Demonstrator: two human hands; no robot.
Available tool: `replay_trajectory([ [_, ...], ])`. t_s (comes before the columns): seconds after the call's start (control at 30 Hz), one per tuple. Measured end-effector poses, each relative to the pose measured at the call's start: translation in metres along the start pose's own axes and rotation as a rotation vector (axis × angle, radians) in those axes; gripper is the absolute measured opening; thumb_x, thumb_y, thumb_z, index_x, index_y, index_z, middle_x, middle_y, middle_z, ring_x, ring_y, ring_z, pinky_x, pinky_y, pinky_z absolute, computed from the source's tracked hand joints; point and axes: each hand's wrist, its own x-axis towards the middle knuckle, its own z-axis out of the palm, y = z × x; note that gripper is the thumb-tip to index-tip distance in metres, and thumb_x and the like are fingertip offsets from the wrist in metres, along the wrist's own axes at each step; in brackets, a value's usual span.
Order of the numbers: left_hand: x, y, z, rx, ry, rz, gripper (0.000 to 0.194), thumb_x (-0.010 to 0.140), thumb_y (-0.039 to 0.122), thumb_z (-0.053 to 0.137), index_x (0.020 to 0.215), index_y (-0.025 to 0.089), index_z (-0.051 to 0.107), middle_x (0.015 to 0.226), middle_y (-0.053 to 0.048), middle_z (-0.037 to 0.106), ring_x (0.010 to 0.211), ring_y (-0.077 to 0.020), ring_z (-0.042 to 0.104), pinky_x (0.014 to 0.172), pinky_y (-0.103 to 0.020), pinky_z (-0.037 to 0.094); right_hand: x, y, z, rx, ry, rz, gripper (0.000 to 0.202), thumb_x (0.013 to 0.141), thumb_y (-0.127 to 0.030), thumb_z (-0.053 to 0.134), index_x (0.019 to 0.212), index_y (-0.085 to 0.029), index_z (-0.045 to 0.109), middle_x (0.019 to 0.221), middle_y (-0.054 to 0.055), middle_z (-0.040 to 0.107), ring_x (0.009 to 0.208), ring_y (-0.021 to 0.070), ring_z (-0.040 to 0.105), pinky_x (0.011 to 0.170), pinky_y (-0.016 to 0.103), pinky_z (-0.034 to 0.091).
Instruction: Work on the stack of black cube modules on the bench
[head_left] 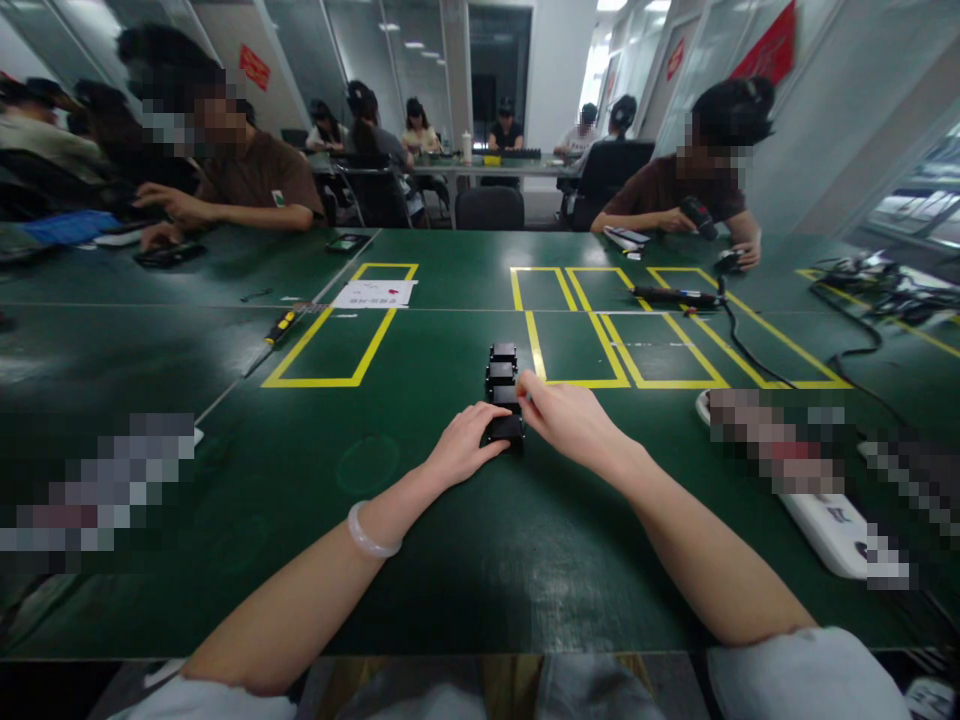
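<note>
Done: four blocks (pixel 502 373) lined up, two just beyond the fingers | Left hand (pixel 463 446): fingers around front block (pixel 508 431) | Right hand (pixel 568 414): fingers bunched beside second block (pixel 505 396), grip hidden | Remaining: cannot tell

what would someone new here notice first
The person's left grip and right grip draw the eye first, at a short row of black blocks near the middle of the view. Yellow outlines stand out on the green table, to either side.
</note>
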Motion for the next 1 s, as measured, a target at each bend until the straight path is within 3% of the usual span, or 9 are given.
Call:
replay_trajectory([
  [0.33, 0.0004, -0.0023, 0.0013, 0.008, -0.008, -0.005, 0.035, 0.084, 0.029, 0.06, 0.117, 0.023, 0.052, 0.116, -0.007, 0.056, 0.105, -0.0255, 0.053, 0.091, -0.041, 0.043, 0.0005, 0.0026, 0.0047, -0.001, 0.026, -0.006, 0.025, 0.096, -0.038, 0.032, 0.1, -0.02, 0.049, 0.076, 0.003, 0.067, 0.065, 0.0148, 0.06, 0.053, 0.023, 0.024],
  [0.63, -0.0002, -0.0015, 0.0007, 0.012, -0.007, 0.001, 0.034, 0.085, 0.029, 0.06, 0.117, 0.023, 0.052, 0.117, -0.006, 0.056, 0.106, -0.025, 0.053, 0.091, -0.04, 0.043, -0.0003, 0.0003, 0.0006, 0.012, 0.019, -0.002, 0.019, 0.094, -0.027, 0.033, 0.103, -0.019, 0.048, 0.079, 0.003, 0.067, 0.065, 0.0139, 0.06, 0.053, 0.024, 0.024],
  [0.9, 0.0004, -0.0019, 0.0016, 0.009, -0.002, 0.005, 0.035, 0.084, 0.029, 0.061, 0.117, 0.022, 0.052, 0.115, -0.006, 0.056, 0.106, -0.0252, 0.053, 0.092, -0.04, 0.043, 0.0003, 0.0023, 0.0037, -0.015, 0.011, -0.009, 0.026, 0.097, -0.038, 0.031, 0.1, -0.02, 0.049, 0.077, 0.003, 0.067, 0.066, 0.0151, 0.061, 0.053, 0.024, 0.023],
  [1.0, 0.0003, -0.0016, 0.0013, 0.013, -0.004, 0.004, 0.035, 0.084, 0.029, 0.06, 0.118, 0.023, 0.052, 0.116, -0.006, 0.056, 0.106, -0.0254, 0.053, 0.092, -0.04, 0.043, 0.0006, 0.0014, 0.0029, -0.023, 0.005, -0.005, 0.025, 0.097, -0.035, 0.03, 0.101, -0.019, 0.049, 0.079, 0.004, 0.068, 0.066, 0.0154, 0.061, 0.053, 0.024, 0.023],
])
